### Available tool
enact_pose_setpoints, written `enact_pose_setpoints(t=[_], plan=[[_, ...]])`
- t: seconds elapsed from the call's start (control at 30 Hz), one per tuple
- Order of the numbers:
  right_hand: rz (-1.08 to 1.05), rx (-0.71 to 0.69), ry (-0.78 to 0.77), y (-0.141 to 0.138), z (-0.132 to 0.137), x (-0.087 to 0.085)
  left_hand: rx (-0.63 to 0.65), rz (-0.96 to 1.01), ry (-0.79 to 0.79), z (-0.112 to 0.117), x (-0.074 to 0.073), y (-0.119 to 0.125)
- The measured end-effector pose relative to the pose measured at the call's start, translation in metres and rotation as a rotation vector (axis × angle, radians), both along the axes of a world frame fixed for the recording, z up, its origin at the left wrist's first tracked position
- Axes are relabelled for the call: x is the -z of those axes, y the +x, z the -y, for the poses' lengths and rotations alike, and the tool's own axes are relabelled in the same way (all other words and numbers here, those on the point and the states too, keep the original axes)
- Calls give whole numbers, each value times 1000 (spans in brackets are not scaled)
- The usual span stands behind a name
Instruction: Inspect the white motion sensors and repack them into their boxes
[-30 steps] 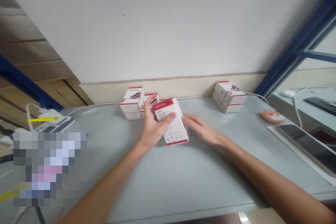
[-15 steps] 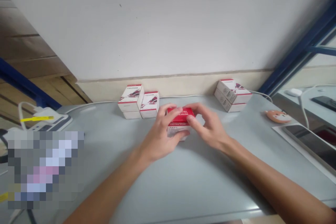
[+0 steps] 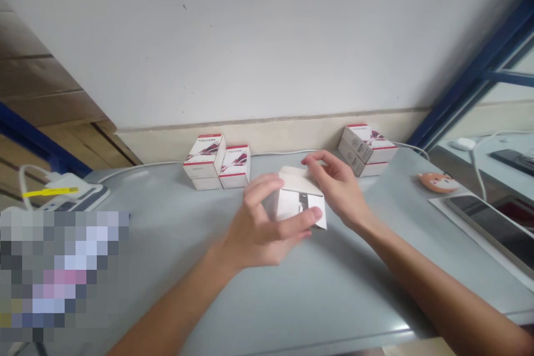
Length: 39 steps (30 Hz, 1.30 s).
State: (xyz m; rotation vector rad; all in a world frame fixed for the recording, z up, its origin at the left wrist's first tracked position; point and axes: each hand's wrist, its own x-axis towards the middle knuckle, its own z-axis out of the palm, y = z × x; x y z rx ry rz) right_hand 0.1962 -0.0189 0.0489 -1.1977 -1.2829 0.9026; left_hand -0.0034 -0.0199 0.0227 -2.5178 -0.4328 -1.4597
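A small cardboard box (image 3: pixel 287 204) is in front of me over the grey table, its lid flap (image 3: pixel 297 180) lifted and its white inside showing. Through a gap between the inner flaps, something dark and white shows, too small to make out. My left hand (image 3: pixel 267 225) grips the box from the left, thumb across its near side. My right hand (image 3: pixel 340 186) pinches the raised lid flap at its right end between thumb and fingers.
White and red boxes are stacked at the back left (image 3: pixel 204 157) and back right (image 3: pixel 367 150) by the wall. On the right lie an orange animal-face item (image 3: pixel 438 182) and a phone (image 3: pixel 494 233). A power strip (image 3: pixel 79 200) with cables sits at left, above a blurred patch.
The box's red top has been opened: its lid flap now stands up and the white inner flaps show. My right hand has moved onto the flap.
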Motion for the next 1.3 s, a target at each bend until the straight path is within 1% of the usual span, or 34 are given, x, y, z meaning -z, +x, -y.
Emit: enact_pose_setpoints(t=[0.07,0.13,0.17,0.2,0.27,0.3,0.33,0.37,0.4,0.47,0.5,0.57,0.67,0.73,0.87,0.97,1.07,1.13,1.23,1.3], plan=[[-38,-87,-68,-1,-3,4,-1,-86,-2,-2,-6,-2],[-20,-120,-56,-1,-6,9,33,-133,-59,-4,-10,-4],[12,-98,-2,-1,-7,11,52,-133,-90,-5,-11,-6],[58,-54,87,0,-8,12,61,-120,-120,-6,-11,-7],[176,34,331,2,-6,13,49,-89,-181,-8,-9,-10],[241,40,447,3,-4,12,36,-76,-213,-9,-8,-11],[307,12,535,4,-1,10,25,-60,-245,-10,-6,-12],[371,-45,585,5,2,8,20,-42,-274,-11,-3,-12],[431,-119,597,6,5,6,25,-22,-299,-12,-1,-13],[512,-273,548,6,10,3,47,18,-342,-14,2,-13],[527,-328,516,6,11,3,57,31,-359,-15,3,-13],[522,-385,476,7,11,4,67,46,-380,-16,4,-12],[516,-370,448,8,8,8,80,52,-416,-17,7,-11],[471,-353,447,9,6,10,117,80,-443,-18,11,-10],[248,-295,436,12,4,11,169,252,-484,-20,21,-5],[163,-280,362,15,0,10,184,380,-574,-20,24,1],[41,-373,253,18,-4,10,218,465,-722,-17,24,4],[-30,-451,181,19,-8,10,243,464,-789,-15,25,5],[-37,-515,118,23,-11,9,249,432,-804,-14,31,5],[32,-529,99,27,-11,5,232,409,-789,-13,35,6]])
